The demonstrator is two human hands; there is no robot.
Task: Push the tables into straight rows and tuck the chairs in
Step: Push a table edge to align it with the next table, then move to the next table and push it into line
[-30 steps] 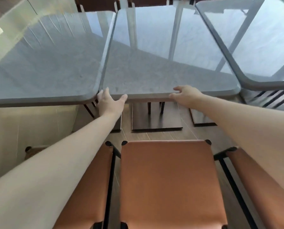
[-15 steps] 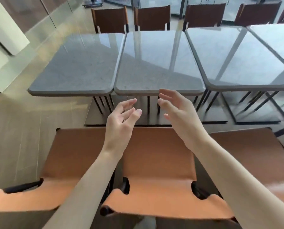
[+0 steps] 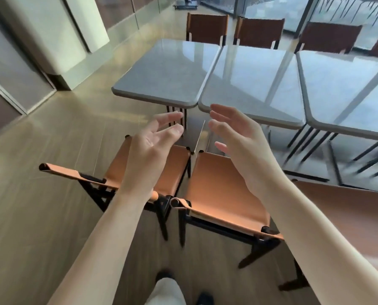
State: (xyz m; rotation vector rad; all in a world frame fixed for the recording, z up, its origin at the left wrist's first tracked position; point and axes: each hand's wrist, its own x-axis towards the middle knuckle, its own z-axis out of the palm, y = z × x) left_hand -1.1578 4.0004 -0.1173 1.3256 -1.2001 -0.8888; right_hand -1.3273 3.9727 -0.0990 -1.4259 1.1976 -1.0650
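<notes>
Three grey marble-look tables stand edge to edge in a row: the left table (image 3: 161, 71), the middle table (image 3: 256, 82) and the right table (image 3: 346, 91). Three orange leather chairs stand on my side of them, pulled back from the tables: the left chair (image 3: 115, 170), the middle chair (image 3: 214, 190) and the right chair (image 3: 346, 219). My left hand (image 3: 150, 148) and my right hand (image 3: 238, 139) hover in the air above the two nearer chairs, palms facing each other. Both have relaxed fingers and hold nothing.
Dark brown chairs (image 3: 207, 27) line the far side of the tables, before glass windows. A white pillar (image 3: 58, 34) and wall panels stand at the left. Open wood floor (image 3: 51, 150) lies left of the chairs. My leg and shoe (image 3: 168, 289) show at the bottom.
Both hands let go of the middle table's near edge and drew back into the air. I stepped back and the view swung left, so the chairs now show in full.
</notes>
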